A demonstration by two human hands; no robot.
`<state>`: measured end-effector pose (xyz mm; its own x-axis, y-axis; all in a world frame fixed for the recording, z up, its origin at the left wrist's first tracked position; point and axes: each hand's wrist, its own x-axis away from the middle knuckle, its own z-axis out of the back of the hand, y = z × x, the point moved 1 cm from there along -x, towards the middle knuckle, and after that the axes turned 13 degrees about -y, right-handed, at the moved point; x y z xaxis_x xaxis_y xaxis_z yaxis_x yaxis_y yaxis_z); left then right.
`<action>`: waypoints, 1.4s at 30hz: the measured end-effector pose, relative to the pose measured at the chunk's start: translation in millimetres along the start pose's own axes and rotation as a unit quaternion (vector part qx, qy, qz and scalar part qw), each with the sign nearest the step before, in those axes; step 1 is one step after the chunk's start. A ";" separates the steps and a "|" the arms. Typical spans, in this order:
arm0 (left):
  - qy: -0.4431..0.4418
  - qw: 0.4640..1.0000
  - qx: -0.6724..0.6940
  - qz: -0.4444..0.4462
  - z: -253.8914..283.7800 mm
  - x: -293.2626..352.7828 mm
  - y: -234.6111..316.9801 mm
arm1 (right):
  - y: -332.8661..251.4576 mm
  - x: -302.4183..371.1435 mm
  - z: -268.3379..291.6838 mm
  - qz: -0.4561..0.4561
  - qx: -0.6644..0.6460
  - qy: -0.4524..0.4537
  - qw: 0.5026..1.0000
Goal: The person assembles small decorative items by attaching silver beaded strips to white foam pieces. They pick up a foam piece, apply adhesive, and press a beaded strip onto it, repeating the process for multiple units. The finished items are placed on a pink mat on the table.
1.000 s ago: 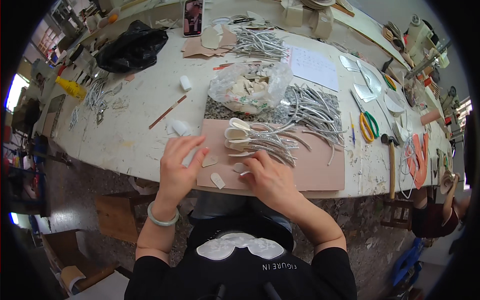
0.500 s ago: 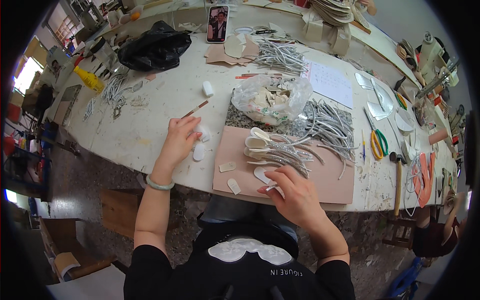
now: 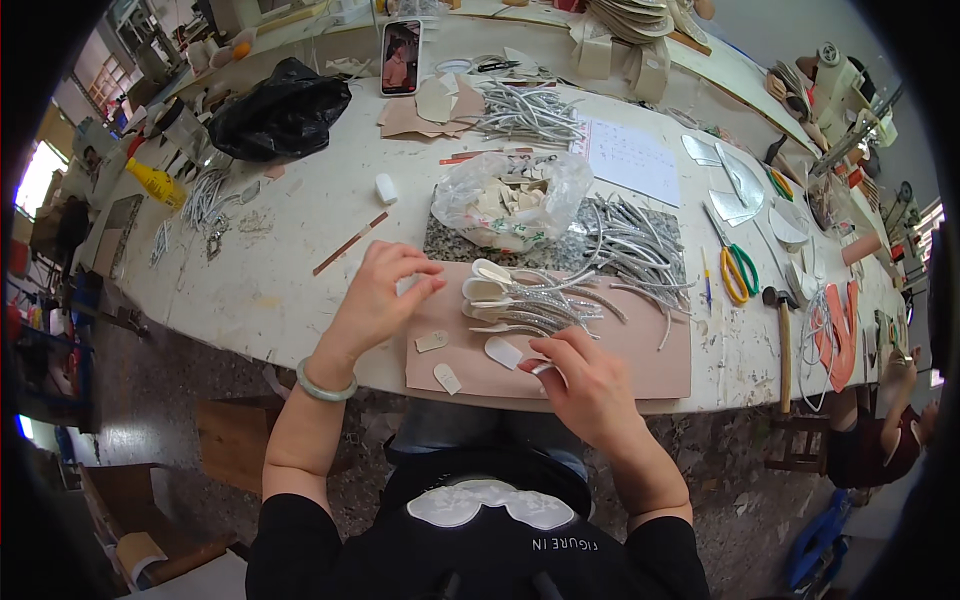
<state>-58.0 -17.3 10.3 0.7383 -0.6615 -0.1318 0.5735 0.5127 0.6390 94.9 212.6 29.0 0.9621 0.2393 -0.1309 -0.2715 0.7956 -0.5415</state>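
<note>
My left hand (image 3: pixel 378 300) hovers by the left edge of a pinkish-brown board (image 3: pixel 650 370), thumb and forefinger curled around a small white rounded piece (image 3: pixel 405 284), mostly hidden by the fingers. Over the board's front edge, my right hand (image 3: pixel 590 385) pinches a small whitish thing (image 3: pixel 542 367) too covered to name. A white rounded tab (image 3: pixel 502 352) lies just left of my right fingertips. Behind it rests a bundle of silver cords (image 3: pixel 545 305) with pale rounded tabs (image 3: pixel 487 285) at their left ends. Two cream tabs (image 3: pixel 432 341) lie on the board's left part.
Behind the board, a clear plastic bag (image 3: pixel 515 200) of scraps sits on a speckled slab beside more silver cords (image 3: pixel 640 250). A thin brown stick (image 3: pixel 350 243) and a white block (image 3: pixel 386 188) lie at left. Scissors (image 3: pixel 738 270) and a hammer (image 3: pixel 784 350) are at right.
My left hand has moved right, from the white pieces on the table to the board's left edge, uncovering the whole brown stick. My right hand stays nearly in place. The view has shifted slightly.
</note>
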 end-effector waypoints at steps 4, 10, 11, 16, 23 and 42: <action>-0.029 0.999 0.034 -0.003 -4.8 4.4 20.4 | 1.4 -6.4 -22.4 -0.021 0.059 -0.024 0.998; 0.019 0.999 0.032 0.026 -4.0 3.0 14.1 | 1.6 -13.9 -39.0 0.019 0.053 -0.068 0.996; 0.038 0.998 0.035 0.030 -2.4 -0.7 11.3 | 1.9 -13.6 -38.4 0.032 0.051 -0.073 0.996; 0.006 0.998 -0.032 -0.047 9.6 -20.1 9.4 | 0.2 -9.2 -28.8 0.028 0.035 -0.053 0.998; -0.170 0.983 -0.046 0.049 -7.4 17.7 41.0 | 18.8 -3.8 -15.8 0.024 0.018 0.038 0.999; 0.017 0.851 0.521 0.061 -21.2 50.4 90.7 | -26.5 -24.3 5.9 0.108 -0.259 0.054 0.958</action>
<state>38.7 7.4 45.5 0.7894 -0.6133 -0.0270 -0.1216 -0.1993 0.9724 78.6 188.9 51.5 0.8892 0.2860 -0.3572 -0.4433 0.3448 -0.8274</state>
